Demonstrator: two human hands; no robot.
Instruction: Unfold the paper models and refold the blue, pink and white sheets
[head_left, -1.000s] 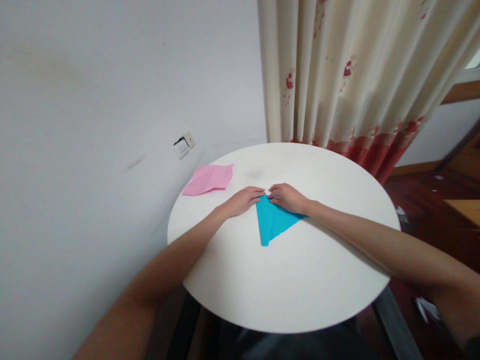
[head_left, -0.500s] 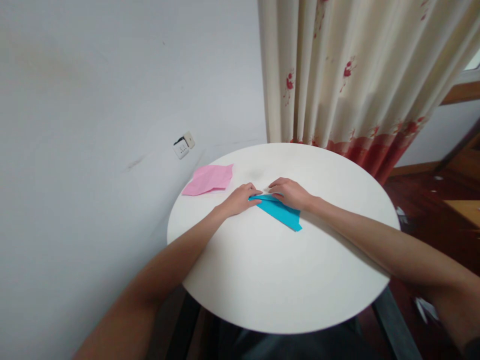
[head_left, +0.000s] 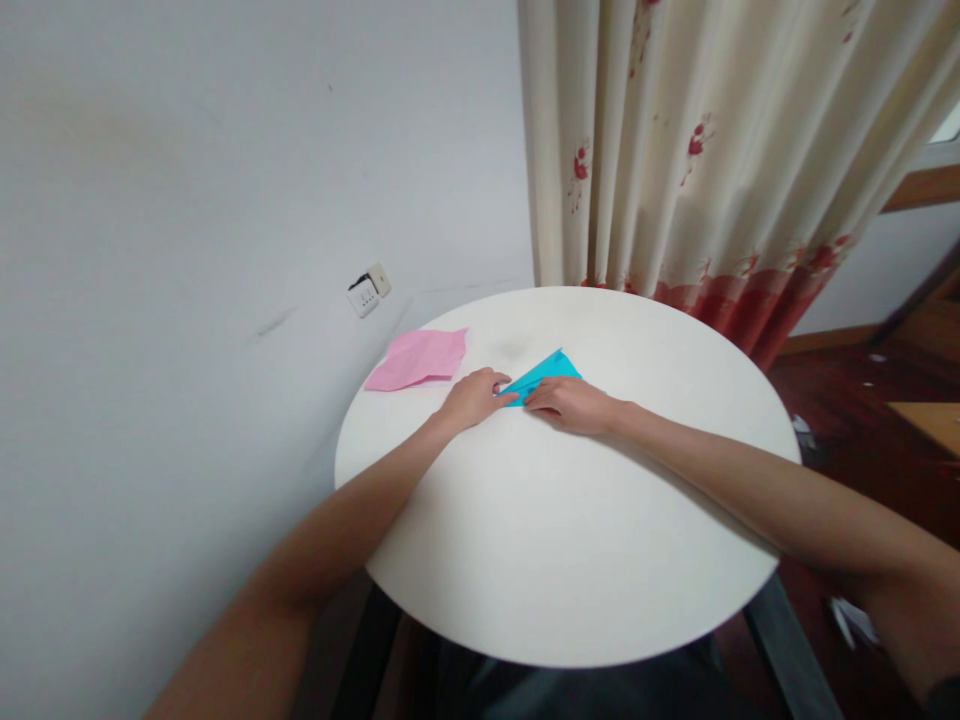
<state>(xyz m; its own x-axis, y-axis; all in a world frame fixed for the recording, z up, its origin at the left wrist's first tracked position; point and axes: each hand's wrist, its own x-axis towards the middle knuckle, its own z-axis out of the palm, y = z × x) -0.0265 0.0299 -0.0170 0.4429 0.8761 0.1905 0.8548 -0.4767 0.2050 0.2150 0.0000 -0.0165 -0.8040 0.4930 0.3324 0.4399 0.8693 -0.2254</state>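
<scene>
1. Left grip (head_left: 472, 398): partly curled, thumb at the left tip of the paper; whether it pinches, cannot tell.
2. Right grip (head_left: 568, 402): fingers bunched, laid over the near edge; closure underneath hidden.
3. Blue paper (head_left: 556, 367): folded, between and beneath both, centre-far desk (head_left: 570, 540).
4. Handling, as judged: anchor left tip, align edges, press crease flat rightward.
5. Pink sheet (head_left: 416, 358): far left, apart.

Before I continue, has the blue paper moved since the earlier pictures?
Yes: the blue paper has shifted farther out, toward the far edge of the table.
</scene>
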